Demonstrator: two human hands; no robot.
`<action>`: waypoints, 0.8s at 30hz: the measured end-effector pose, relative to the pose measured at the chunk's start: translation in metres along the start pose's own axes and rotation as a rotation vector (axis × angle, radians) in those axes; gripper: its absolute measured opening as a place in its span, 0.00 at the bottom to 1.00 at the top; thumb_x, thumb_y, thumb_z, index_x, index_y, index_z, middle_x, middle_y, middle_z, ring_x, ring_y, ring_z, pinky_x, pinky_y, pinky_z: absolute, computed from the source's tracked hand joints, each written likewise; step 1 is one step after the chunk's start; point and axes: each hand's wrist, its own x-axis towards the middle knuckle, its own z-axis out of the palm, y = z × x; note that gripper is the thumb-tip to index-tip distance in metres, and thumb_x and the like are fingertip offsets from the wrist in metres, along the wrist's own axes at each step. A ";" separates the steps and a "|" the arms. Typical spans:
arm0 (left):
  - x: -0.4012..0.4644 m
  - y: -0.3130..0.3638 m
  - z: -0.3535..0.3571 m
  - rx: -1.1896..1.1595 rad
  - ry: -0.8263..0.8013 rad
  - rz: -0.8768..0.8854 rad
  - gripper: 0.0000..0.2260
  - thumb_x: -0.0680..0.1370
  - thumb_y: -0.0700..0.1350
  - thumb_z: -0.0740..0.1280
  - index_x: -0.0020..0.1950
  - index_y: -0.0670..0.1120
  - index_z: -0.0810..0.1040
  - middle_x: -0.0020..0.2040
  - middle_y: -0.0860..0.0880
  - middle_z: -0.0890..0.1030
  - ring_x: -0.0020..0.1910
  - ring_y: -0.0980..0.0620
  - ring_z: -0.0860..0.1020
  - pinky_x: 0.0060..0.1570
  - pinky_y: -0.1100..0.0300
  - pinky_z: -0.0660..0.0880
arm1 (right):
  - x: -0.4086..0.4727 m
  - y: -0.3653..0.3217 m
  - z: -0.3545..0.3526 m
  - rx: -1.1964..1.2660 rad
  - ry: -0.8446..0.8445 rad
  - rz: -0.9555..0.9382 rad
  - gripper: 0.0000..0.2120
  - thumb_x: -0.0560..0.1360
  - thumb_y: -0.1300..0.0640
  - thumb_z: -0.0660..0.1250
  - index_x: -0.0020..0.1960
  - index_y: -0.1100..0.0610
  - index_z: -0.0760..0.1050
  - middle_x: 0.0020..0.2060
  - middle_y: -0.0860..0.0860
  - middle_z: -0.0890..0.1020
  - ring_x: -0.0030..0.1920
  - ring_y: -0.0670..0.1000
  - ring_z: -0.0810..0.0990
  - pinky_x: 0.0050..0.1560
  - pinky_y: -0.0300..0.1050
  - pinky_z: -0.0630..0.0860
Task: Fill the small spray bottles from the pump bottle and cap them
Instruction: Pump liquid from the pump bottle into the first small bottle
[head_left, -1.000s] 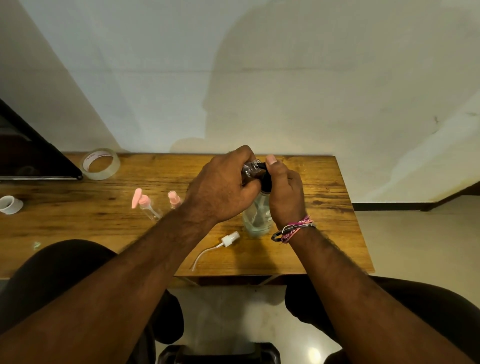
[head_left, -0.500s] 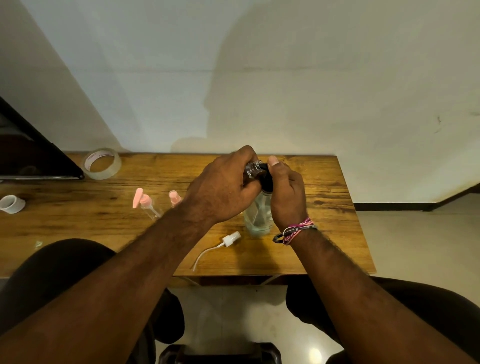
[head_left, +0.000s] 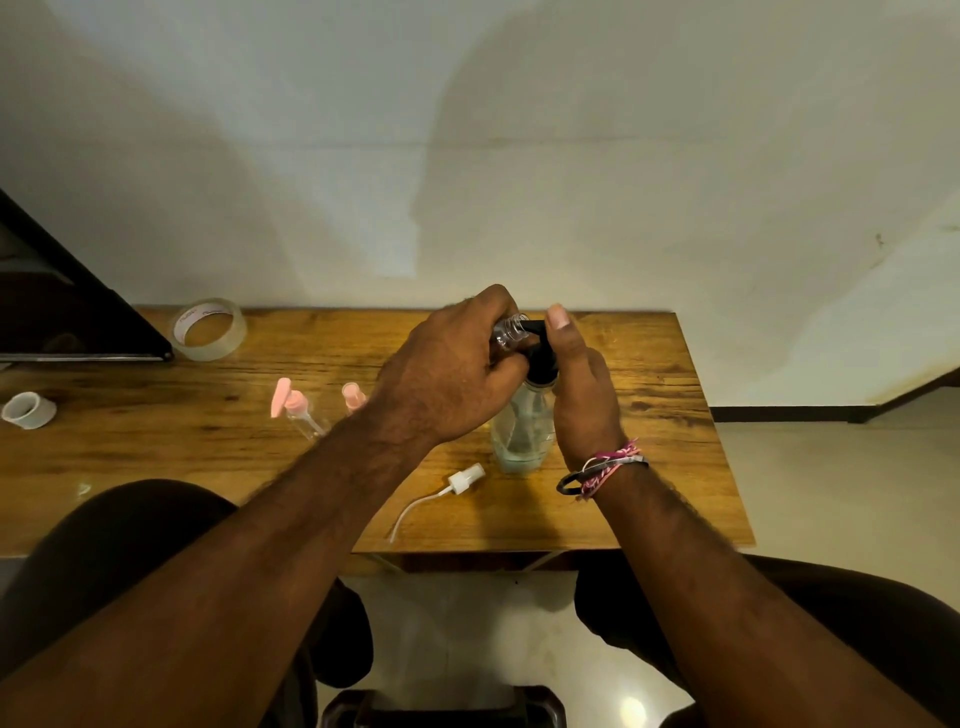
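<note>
A clear pump bottle (head_left: 522, 434) with a black pump head (head_left: 540, 358) stands on the wooden table (head_left: 156, 441). My left hand (head_left: 447, 379) grips a small clear spray bottle (head_left: 509, 331), its open neck held at the black nozzle. My right hand (head_left: 582, 395) wraps the pump bottle's right side, its thumb on top of the pump head. A white spray cap with its tube (head_left: 457, 483) lies on the table in front of the bottle. Two small bottles with pink caps, one (head_left: 298, 413) and another (head_left: 353, 396), sit to the left.
A roll of clear tape (head_left: 210, 328) lies at the back left, beside a dark slanted panel (head_left: 67, 306). A small white ring (head_left: 27, 410) sits at the far left. The table's right edge (head_left: 727, 467) borders a pale floor. My knees are under the front edge.
Almost nothing has moved. My right thumb stays on the pump head, and the small bottle's neck stays at the nozzle.
</note>
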 end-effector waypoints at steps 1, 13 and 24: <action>0.000 0.000 0.000 0.001 0.001 0.003 0.09 0.76 0.47 0.71 0.53 0.52 0.73 0.42 0.54 0.79 0.39 0.53 0.77 0.37 0.52 0.76 | 0.001 0.001 0.001 0.000 0.009 -0.006 0.24 0.80 0.37 0.62 0.49 0.55 0.85 0.44 0.53 0.87 0.47 0.44 0.86 0.45 0.34 0.79; 0.001 -0.004 0.000 0.024 -0.007 0.000 0.10 0.75 0.47 0.73 0.51 0.55 0.72 0.40 0.57 0.78 0.38 0.56 0.77 0.34 0.56 0.74 | 0.009 0.007 0.002 -0.073 0.054 -0.036 0.28 0.73 0.34 0.62 0.41 0.58 0.84 0.35 0.52 0.83 0.40 0.49 0.82 0.38 0.39 0.77; 0.001 -0.003 -0.004 0.068 -0.063 -0.011 0.12 0.75 0.49 0.72 0.50 0.58 0.70 0.39 0.59 0.76 0.38 0.56 0.75 0.35 0.59 0.68 | 0.010 0.010 0.001 -0.087 0.032 -0.108 0.32 0.74 0.35 0.60 0.42 0.66 0.80 0.36 0.58 0.79 0.40 0.50 0.78 0.40 0.44 0.74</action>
